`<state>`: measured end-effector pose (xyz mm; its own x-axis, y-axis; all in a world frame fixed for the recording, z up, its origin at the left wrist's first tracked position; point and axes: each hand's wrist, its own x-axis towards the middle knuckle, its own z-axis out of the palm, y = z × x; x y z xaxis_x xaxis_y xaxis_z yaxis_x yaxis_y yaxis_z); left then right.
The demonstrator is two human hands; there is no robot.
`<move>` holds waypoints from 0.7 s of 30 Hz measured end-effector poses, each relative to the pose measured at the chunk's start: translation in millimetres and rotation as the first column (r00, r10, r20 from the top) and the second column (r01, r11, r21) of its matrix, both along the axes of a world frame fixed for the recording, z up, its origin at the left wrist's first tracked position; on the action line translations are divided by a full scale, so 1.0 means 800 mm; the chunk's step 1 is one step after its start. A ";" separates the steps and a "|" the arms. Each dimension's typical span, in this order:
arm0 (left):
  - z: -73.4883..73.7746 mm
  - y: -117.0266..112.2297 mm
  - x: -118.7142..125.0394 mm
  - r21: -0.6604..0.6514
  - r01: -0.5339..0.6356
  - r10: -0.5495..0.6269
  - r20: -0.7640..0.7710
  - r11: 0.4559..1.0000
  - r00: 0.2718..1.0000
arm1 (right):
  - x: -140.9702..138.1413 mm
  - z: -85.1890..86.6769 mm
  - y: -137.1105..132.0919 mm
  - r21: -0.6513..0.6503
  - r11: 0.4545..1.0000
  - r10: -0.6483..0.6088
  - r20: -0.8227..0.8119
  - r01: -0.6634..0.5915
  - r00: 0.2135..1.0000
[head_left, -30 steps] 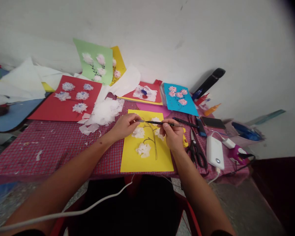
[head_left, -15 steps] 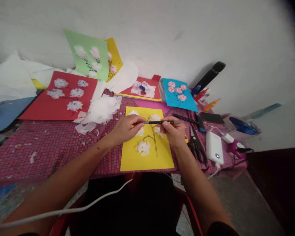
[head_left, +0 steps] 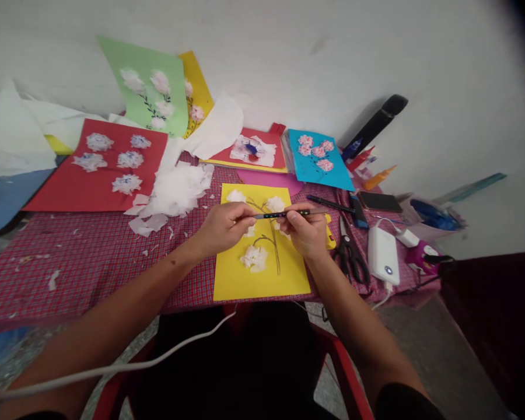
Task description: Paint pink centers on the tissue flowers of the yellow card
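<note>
Black patterned pencil is now tilting up rightward, left hand and right hand pinching it, so no mark is reaching yellow paper below the fingers.

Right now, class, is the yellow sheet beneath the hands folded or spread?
Spread: the yellow sheet lies flat on the checked tablecloth, with all four of its corners in view.

A lightly smudged off-white wall rises behind a plaid-covered table, with 1 red plastic chair at its near edge, a blue surface at left, speckled grey floor below, a dark maroon panel at right, and soft, muted light.
</note>
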<state>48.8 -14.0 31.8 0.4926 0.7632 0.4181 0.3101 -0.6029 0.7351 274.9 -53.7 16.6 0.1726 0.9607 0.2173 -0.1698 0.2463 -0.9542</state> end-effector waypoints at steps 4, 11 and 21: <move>0.000 0.002 0.002 -0.043 -0.001 0.003 0.028 0.999 1.000 | 0.000 -0.007 0.003 0.014 1.000 0.009 -0.004 -0.009 1.000; -0.011 0.011 0.002 -0.149 0.007 0.013 0.132 0.989 0.991 | 0.005 0.006 0.007 -0.024 1.000 0.009 -0.064 -0.010 0.998; -0.009 0.035 -0.015 -0.303 -0.185 0.279 0.301 0.935 0.912 | 0.033 0.015 0.000 0.093 0.983 -0.161 0.011 0.160 0.987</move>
